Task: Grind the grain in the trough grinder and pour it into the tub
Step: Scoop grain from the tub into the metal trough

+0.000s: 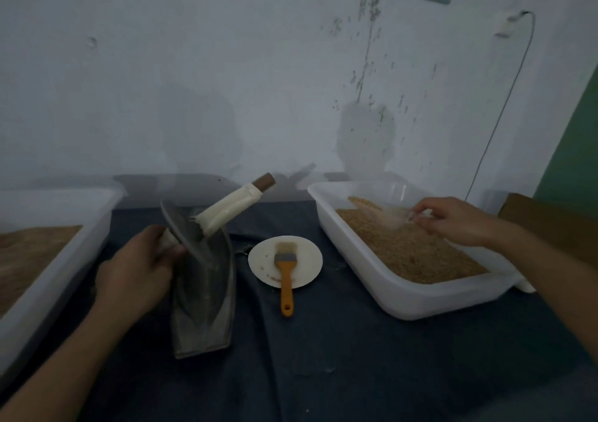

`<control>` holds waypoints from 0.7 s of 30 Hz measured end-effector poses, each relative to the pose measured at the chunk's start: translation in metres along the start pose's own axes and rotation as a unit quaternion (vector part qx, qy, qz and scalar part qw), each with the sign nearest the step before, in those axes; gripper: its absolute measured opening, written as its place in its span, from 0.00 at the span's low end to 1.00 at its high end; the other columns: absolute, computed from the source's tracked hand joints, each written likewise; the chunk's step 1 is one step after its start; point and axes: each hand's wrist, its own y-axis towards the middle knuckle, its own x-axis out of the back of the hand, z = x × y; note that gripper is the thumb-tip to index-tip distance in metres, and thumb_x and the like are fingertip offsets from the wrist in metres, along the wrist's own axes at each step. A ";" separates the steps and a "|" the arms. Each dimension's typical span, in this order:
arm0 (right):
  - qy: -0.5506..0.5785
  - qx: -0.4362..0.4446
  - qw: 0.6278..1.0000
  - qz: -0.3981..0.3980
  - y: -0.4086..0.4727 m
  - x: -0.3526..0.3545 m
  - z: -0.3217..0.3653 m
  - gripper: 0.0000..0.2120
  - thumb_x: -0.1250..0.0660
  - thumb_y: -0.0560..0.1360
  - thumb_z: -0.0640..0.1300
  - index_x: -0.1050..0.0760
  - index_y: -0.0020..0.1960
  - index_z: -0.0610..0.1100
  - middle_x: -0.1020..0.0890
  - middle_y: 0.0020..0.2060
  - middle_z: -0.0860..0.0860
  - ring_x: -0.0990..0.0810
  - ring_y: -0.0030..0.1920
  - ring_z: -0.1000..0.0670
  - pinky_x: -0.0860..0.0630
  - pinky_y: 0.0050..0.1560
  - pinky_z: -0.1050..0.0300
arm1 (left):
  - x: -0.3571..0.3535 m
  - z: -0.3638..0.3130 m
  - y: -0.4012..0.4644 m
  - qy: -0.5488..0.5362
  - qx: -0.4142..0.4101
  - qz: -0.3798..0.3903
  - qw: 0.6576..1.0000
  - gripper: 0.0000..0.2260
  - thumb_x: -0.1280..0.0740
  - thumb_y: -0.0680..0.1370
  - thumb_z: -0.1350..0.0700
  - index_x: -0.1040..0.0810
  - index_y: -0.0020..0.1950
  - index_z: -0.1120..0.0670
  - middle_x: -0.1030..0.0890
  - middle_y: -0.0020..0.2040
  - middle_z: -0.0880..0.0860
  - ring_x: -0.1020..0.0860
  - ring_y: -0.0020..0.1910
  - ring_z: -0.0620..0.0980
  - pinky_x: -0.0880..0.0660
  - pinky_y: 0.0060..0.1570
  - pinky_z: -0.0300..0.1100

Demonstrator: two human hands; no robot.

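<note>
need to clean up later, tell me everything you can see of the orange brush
The orange brush has a slim orange handle with a hole near its end, a grey band, and short pale bristles, plastic by the look of it. It lies flat, bristles toward the wall. The head and upper handle rest on a round white plate that carries a few brown specks and smears; the handle end overhangs the rim onto the dark cloth. It sits between the trough grinder and the right tub. No hand touches it.

A dark blue cloth-covered table carries a grey boat-shaped metal trough grinder at centre-left and a round white plate at centre. A white plastic tub of brown grain stands right; another white plastic tub stands left.
</note>
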 end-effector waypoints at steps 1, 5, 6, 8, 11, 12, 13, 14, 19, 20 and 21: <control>0.009 0.005 1.000 -0.002 0.000 0.002 0.002 0.06 0.34 0.81 0.57 0.20 0.53 0.58 0.15 0.39 0.55 0.16 0.40 0.56 0.18 0.51 0.47 | 0.002 0.000 0.000 -0.014 -0.002 0.002 1.000 0.08 0.34 0.81 0.42 0.28 0.55 0.43 0.16 0.53 0.55 0.19 0.54 0.63 0.26 0.48 0.54; 0.019 0.033 0.999 -0.004 0.001 0.008 0.016 0.04 0.33 0.81 0.54 0.20 0.52 0.60 0.16 0.37 0.58 0.17 0.38 0.56 0.20 0.49 0.48 | 0.008 -0.001 0.000 -0.042 0.005 0.001 0.999 0.14 0.40 0.74 0.36 0.29 0.52 0.43 0.17 0.52 0.56 0.19 0.54 0.63 0.24 0.49 0.56; 0.024 0.043 0.999 -0.001 0.001 0.009 0.022 0.04 0.34 0.81 0.54 0.19 0.52 0.60 0.17 0.36 0.57 0.18 0.37 0.56 0.21 0.48 0.49 | 0.008 0.000 0.001 -0.043 0.009 -0.001 0.999 0.13 0.40 0.74 0.37 0.29 0.52 0.44 0.17 0.52 0.57 0.19 0.54 0.63 0.24 0.49 0.57; 0.029 0.064 0.997 0.008 0.002 0.008 0.037 0.05 0.34 0.81 0.54 0.20 0.52 0.60 0.18 0.33 0.57 0.20 0.33 0.56 0.22 0.43 0.53 | 0.006 0.004 0.003 -0.048 0.015 -0.006 0.999 0.10 0.35 0.77 0.40 0.28 0.52 0.45 0.17 0.52 0.57 0.19 0.55 0.63 0.24 0.50 0.57; 0.027 0.103 0.994 0.026 0.007 0.001 0.060 0.06 0.35 0.82 0.54 0.20 0.54 0.61 0.20 0.31 0.57 0.24 0.30 0.59 0.28 0.39 0.58 | 0.002 0.009 0.008 -0.066 0.027 -0.019 0.997 0.07 0.32 0.81 0.46 0.27 0.54 0.45 0.17 0.52 0.54 0.19 0.55 0.61 0.23 0.52 0.57; 0.023 0.117 0.992 0.035 0.009 -0.003 0.069 0.06 0.36 0.82 0.55 0.21 0.54 0.62 0.22 0.31 0.57 0.26 0.30 0.59 0.29 0.38 0.58 | 0.001 0.011 0.008 -0.073 0.025 -0.025 0.997 0.06 0.32 0.81 0.47 0.28 0.53 0.45 0.18 0.50 0.53 0.19 0.54 0.60 0.24 0.51 0.56; 0.023 0.130 0.990 0.043 0.012 -0.007 0.077 0.06 0.36 0.82 0.55 0.21 0.54 0.63 0.23 0.30 0.57 0.27 0.30 0.59 0.30 0.38 0.58 | 0.000 0.012 0.009 -0.078 0.022 -0.031 0.996 0.06 0.32 0.81 0.47 0.28 0.53 0.44 0.18 0.49 0.51 0.19 0.53 0.60 0.24 0.50 0.55; 0.025 0.141 0.988 0.050 0.015 -0.012 0.085 0.06 0.36 0.82 0.55 0.21 0.55 0.63 0.24 0.30 0.58 0.28 0.30 0.59 0.30 0.38 0.58 | 0.000 0.013 0.009 -0.083 0.017 -0.037 0.996 0.06 0.32 0.81 0.48 0.29 0.53 0.44 0.19 0.48 0.50 0.19 0.52 0.59 0.24 0.48 0.53; 0.031 0.184 0.977 0.105 0.032 -0.041 0.127 0.07 0.36 0.81 0.57 0.21 0.57 0.64 0.17 0.43 0.56 0.18 0.44 0.53 0.22 0.51 0.51 | 0.000 0.015 0.012 -0.116 0.005 -0.049 0.992 0.04 0.33 0.82 0.50 0.28 0.52 0.46 0.20 0.45 0.49 0.20 0.48 0.57 0.28 0.43 0.49; 0.029 0.187 0.975 0.117 0.036 -0.047 0.133 0.07 0.35 0.82 0.56 0.22 0.57 0.63 0.16 0.46 0.56 0.18 0.48 0.53 0.21 0.55 0.49 | 0.001 0.015 0.012 -0.119 0.005 -0.050 0.992 0.04 0.33 0.82 0.50 0.28 0.52 0.46 0.21 0.44 0.47 0.20 0.47 0.56 0.29 0.42 0.48; 0.020 0.192 0.973 0.125 0.040 -0.052 0.140 0.07 0.35 0.82 0.56 0.22 0.58 0.63 0.16 0.49 0.57 0.18 0.50 0.56 0.21 0.58 0.49 | 0.001 0.016 0.012 -0.120 0.007 -0.054 0.991 0.04 0.33 0.82 0.50 0.28 0.52 0.46 0.22 0.43 0.46 0.21 0.46 0.54 0.30 0.41 0.47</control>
